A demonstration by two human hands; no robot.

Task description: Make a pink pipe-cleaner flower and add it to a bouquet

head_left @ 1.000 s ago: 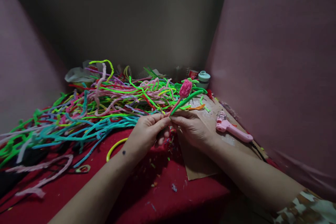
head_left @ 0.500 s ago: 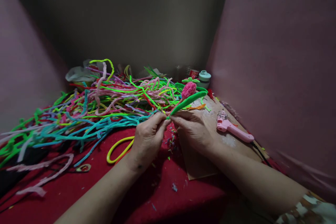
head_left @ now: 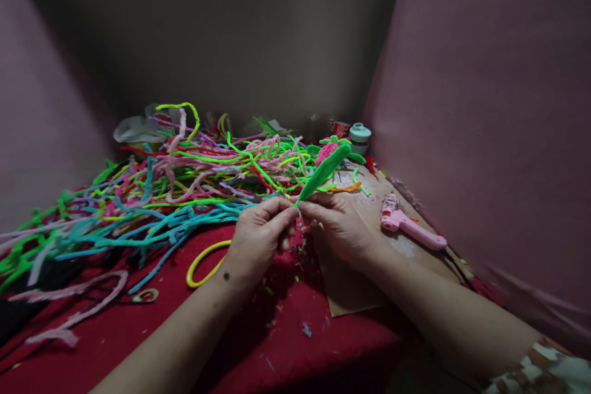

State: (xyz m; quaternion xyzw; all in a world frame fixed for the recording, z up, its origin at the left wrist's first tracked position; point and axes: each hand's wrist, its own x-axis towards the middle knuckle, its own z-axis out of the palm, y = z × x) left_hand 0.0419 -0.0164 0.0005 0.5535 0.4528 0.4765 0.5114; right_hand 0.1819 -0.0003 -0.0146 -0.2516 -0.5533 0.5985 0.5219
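Note:
A long green pipe-cleaner leaf (head_left: pixel 324 171) slants up and to the right from between my hands. My left hand (head_left: pixel 263 231) pinches its narrow lower end between thumb and forefinger. My right hand (head_left: pixel 339 225) pinches the same end from the other side, its fingertips nearly meeting the left ones. Behind the leaf is a pink fuzzy strawberry-like piece (head_left: pixel 327 152) with a green top, partly hidden by the leaf. Below my fingertips, small coloured fuzz scraps (head_left: pixel 302 246) lie scattered on the red cloth.
A big tangle of coloured pipe cleaners (head_left: pixel 203 178) spreads over the back and left. A pink glue gun (head_left: pixel 410 226) with a black cord lies on a cardboard sheet (head_left: pixel 351 283) at right. Near my left wrist is a yellow loop (head_left: pixel 196 265). A pale-green-lidded jar (head_left: pixel 360 133) stands behind.
The leaf has turned more upright and now covers more of the pink piece. My left hand has rolled so its thumb lies on top, with the other fingers showing beneath.

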